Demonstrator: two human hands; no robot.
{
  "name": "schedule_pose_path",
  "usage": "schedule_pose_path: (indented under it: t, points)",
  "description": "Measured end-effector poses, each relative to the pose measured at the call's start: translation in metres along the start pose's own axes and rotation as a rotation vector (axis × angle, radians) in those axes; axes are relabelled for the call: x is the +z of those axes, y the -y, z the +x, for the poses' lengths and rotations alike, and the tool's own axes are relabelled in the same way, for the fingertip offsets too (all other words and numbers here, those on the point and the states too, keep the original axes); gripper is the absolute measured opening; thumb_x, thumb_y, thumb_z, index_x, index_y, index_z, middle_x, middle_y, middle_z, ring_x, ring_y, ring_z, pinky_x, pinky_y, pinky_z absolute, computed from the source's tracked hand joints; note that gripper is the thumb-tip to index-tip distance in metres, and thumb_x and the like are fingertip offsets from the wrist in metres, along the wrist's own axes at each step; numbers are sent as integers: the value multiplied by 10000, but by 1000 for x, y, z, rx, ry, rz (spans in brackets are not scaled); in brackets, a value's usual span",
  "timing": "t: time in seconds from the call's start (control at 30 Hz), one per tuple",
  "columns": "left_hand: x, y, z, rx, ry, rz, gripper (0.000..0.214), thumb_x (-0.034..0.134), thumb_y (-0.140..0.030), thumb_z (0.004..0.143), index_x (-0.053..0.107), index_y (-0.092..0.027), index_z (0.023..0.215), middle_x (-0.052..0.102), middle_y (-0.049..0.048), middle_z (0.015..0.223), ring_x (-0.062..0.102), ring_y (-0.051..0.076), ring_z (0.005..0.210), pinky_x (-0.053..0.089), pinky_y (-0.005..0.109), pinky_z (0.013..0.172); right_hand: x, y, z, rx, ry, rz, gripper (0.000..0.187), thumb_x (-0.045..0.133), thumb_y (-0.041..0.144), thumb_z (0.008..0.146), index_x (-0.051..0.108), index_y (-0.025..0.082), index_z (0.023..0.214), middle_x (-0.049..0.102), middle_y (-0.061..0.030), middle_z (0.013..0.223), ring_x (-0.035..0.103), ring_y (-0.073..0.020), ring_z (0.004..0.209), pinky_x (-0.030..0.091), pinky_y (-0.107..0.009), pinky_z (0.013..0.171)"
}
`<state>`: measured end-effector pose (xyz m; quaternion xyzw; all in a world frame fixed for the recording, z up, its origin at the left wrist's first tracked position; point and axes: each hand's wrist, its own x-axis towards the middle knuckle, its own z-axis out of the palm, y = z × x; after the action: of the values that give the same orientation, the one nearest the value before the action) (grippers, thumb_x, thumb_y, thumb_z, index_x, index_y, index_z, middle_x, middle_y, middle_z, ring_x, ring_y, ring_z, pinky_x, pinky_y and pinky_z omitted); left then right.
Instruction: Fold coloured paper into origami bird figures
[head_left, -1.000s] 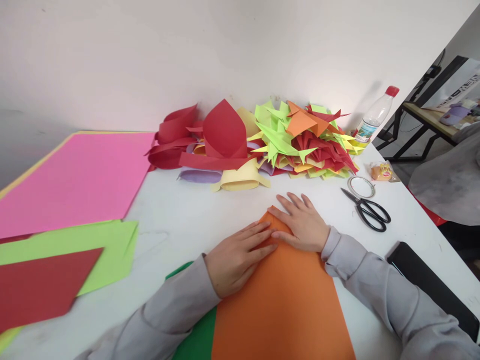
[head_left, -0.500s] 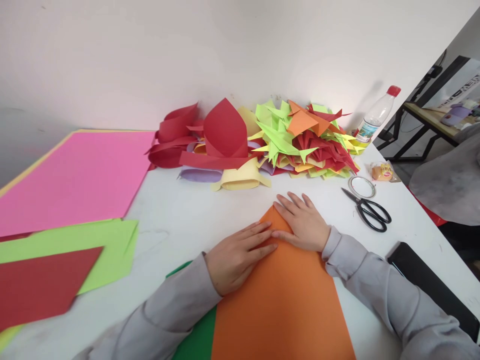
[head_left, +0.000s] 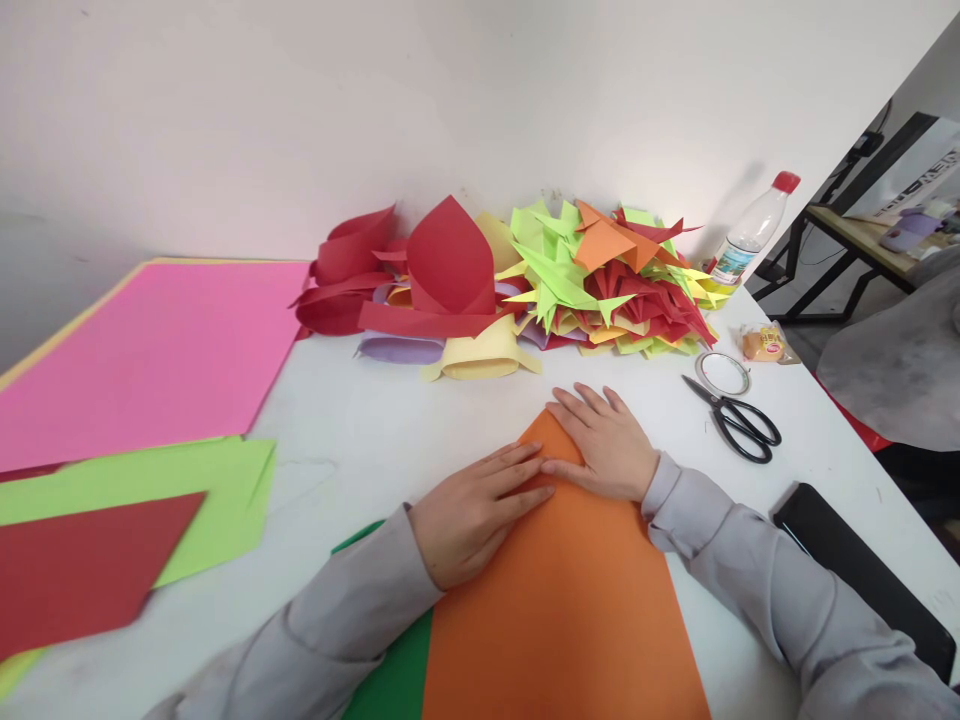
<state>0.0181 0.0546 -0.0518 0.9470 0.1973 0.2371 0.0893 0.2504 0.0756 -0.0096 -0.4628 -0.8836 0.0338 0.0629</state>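
Note:
An orange sheet of paper [head_left: 562,610] lies in front of me, its far end narrowing to a point. My left hand [head_left: 480,515] rests flat on its left edge, fingers stretched toward the tip. Over the right side of that tip my right hand [head_left: 604,445] is spread, palm down, with its thumb close to the left fingertips. Both hands press on the paper without gripping it. Part of a green sheet [head_left: 397,660] shows beneath the orange one, mostly covered by it and my left sleeve.
Pink [head_left: 172,350], light green [head_left: 217,530] and red sheets [head_left: 82,570] lie at left. Folded paper shapes [head_left: 592,280] pile against the wall. Scissors [head_left: 739,420], a tape roll [head_left: 724,373], a wrapped snack [head_left: 765,344], a bottle [head_left: 750,235] and a black case-like object [head_left: 862,580] stand right.

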Motion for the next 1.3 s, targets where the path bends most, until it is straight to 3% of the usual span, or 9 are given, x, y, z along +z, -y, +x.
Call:
schedule_pose_path:
  t: [0.27, 0.47, 0.83, 1.07, 1.3]
  points:
    - [-3, -3, 2, -16, 11, 3, 445, 351, -77, 875, 540, -182, 1264, 567, 131, 1321, 343, 267, 1373, 387, 492, 1088, -2, 1, 0, 0, 11, 0, 670, 348, 654, 902, 389, 243, 1429, 346, -65, 1513, 274, -322, 1392, 217, -554, 1113]
    - [-3, -2, 2, 3, 5, -13, 461, 364, -92, 881, 520, -205, 1300, 572, 117, 1325, 349, 262, 1373, 385, 489, 1092, -1, 1, 0, 0, 19, 11, 743, 320, 676, 896, 366, 174, 1441, 327, -91, 1519, 252, -321, 1401, 195, -553, 1125]
    - [-9, -4, 4, -12, 56, -17, 462, 356, -81, 891, 518, -192, 1309, 550, 119, 1357, 314, 253, 1392, 357, 480, 1112, 1, 0, 0, -7, 27, -13, 789, 309, 705, 880, 335, 169, 1458, 321, -97, 1521, 237, -315, 1405, 193, -548, 1127]
    - [-4, -2, 1, -21, 36, -5, 449, 346, -96, 898, 521, -188, 1301, 563, 132, 1334, 318, 252, 1389, 371, 492, 1102, -2, 0, 0, -35, 41, -28, 684, 358, 676, 886, 347, 288, 1449, 313, -70, 1528, 252, -351, 1392, 207, -578, 1099]
    - [-3, -1, 1, -25, 48, -15, 504, 323, -116, 914, 399, -184, 1408, 546, 113, 1358, 301, 246, 1397, 347, 487, 1122, -2, 1, -1, -26, 47, -22, 676, 365, 664, 889, 358, 279, 1445, 297, -71, 1535, 251, -349, 1390, 203, -577, 1101]
